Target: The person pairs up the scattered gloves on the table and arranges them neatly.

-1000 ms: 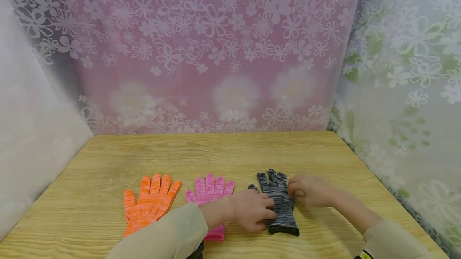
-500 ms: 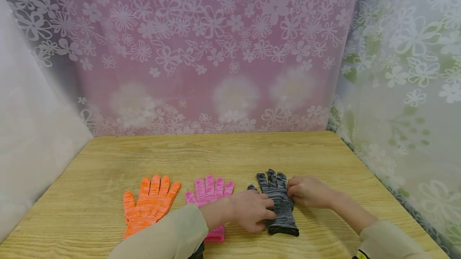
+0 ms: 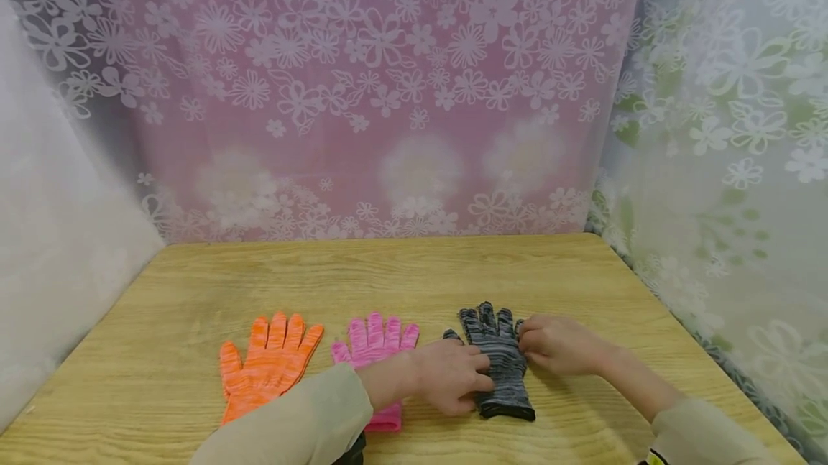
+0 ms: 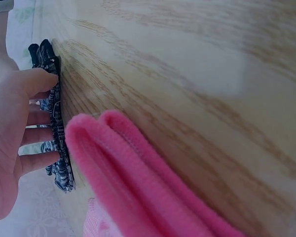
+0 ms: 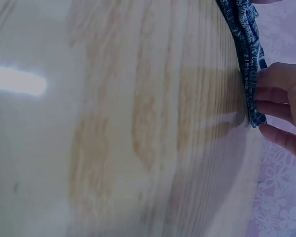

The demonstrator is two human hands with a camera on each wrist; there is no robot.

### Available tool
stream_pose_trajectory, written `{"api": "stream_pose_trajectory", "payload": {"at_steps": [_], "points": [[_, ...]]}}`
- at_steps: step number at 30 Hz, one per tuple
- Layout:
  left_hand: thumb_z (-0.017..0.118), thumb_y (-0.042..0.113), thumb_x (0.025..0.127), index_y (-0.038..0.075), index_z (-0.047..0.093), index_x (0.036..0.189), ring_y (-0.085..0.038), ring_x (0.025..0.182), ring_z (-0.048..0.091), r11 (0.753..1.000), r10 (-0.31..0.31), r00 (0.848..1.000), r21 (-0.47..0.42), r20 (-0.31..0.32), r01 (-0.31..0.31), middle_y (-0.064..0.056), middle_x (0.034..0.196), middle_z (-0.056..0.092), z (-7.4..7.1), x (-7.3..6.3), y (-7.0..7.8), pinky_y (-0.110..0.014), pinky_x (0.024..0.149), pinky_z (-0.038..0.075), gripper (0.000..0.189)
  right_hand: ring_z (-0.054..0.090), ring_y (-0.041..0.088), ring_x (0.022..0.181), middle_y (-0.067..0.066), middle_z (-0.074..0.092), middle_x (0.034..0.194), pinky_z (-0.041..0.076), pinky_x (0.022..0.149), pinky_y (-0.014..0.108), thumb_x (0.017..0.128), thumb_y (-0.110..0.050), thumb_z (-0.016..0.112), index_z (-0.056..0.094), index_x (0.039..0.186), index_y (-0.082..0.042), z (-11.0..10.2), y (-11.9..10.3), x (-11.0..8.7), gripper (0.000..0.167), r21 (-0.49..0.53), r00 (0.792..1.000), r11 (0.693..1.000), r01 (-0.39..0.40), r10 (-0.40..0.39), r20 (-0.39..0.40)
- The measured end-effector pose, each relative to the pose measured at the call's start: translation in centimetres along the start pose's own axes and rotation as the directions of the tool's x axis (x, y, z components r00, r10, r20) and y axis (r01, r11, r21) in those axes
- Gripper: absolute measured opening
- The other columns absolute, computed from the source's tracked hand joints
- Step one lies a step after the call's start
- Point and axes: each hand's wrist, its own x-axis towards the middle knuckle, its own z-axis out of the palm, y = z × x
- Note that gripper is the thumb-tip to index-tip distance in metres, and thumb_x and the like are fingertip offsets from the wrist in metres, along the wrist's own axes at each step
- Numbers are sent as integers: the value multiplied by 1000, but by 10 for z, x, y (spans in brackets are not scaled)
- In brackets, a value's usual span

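A black-and-grey knit glove (image 3: 507,371) lies flat at the right of the table, its fingers away from me and its dark cuff towards me. On its left side rests my left hand (image 3: 446,379); the left wrist view shows those fingers nearly straight against the glove. My right hand (image 3: 559,344) pinches the glove's right edge by the little finger, whose tip shows beside my fingertips. In the right wrist view, thumb and fingers (image 5: 276,106) meet at the glove's edge (image 5: 244,44). My left forearm partly covers a pink glove (image 3: 371,346).
Farther left lies an orange glove (image 3: 265,371), its lower end behind my left sleeve (image 3: 291,415). The wooden table (image 3: 362,274) ends at a pink floral curtain (image 3: 401,106), with pale sheets along both sides. The pink glove's cuff (image 4: 123,173) stands close before the left wrist camera.
My right fingers have shifted slightly along the glove's right edge, and its little finger now shows more, pointing outward. My left hand stays in place on the glove.
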Motion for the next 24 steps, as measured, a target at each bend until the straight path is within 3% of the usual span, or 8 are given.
{"api": "stream_pose_trajectory", "payload": {"at_steps": [3, 9, 12, 14, 17, 20, 24], "points": [[52, 41, 90, 29, 59, 116, -5, 79, 43, 1000, 1, 1000, -3, -2, -1, 9, 93, 49, 0, 0, 0, -18, 63, 39, 29, 55, 8, 73, -4, 58, 84, 46, 62, 21, 72, -5, 74, 67, 80, -14, 1, 0, -3, 14, 25, 998, 998, -54, 55, -15], [51, 41, 91, 30, 58, 116, -5, 77, 42, 1000, 4, 1000, -7, -3, -4, 10, 93, 48, 1, 1, 0, -18, 63, 38, 29, 54, 8, 73, -5, 57, 82, 46, 62, 22, 72, -7, 75, 68, 77, -15, 2, -1, -5, 12, 13, 995, 996, -90, 90, -32], [51, 42, 91, 30, 58, 116, -5, 78, 43, 1000, 3, 1000, -3, -4, -3, 10, 94, 48, 1, 1, 0, -18, 65, 39, 28, 52, 5, 69, -7, 55, 80, 45, 58, 22, 77, -7, 71, 67, 79, -15, -1, -3, -1, 9, 54, 981, 980, -191, 192, 0], [51, 42, 91, 30, 58, 116, -5, 80, 44, 1000, 3, 1000, -2, -1, -3, 10, 95, 49, 1, 1, 0, -18, 67, 40, 29, 52, 5, 67, -7, 56, 79, 44, 55, 22, 81, -9, 68, 67, 80, -14, -3, -5, 4, 5, 67, 954, 952, -298, 297, 21], [51, 42, 91, 30, 58, 118, -4, 82, 44, 1000, 5, 1000, -2, 5, -5, 10, 97, 49, 0, 1, 0, -18, 69, 41, 30, 55, 8, 66, -6, 59, 79, 43, 54, 23, 84, -11, 66, 68, 85, -12, -4, -5, 14, 2, 37, 887, 886, -462, 461, 35], [52, 42, 91, 30, 58, 118, -4, 82, 44, 1000, 8, 1000, -6, 6, -8, 10, 97, 49, 0, 0, 0, -18, 70, 40, 31, 59, 14, 72, -1, 63, 82, 47, 58, 27, 83, -11, 67, 69, 90, -9, -1, -1, 25, 7, -7, 833, 834, -552, 552, 36], [52, 42, 91, 30, 58, 119, -4, 83, 44, 1000, 11, 1000, -21, 6, -11, 10, 97, 49, 0, 0, 0, -18, 70, 40, 31, 61, 22, 80, 5, 64, 90, 49, 63, 33, 81, -11, 69, 68, 95, -7, 6, 5, 34, 14, -33, 814, 814, -580, 581, 18]]}}
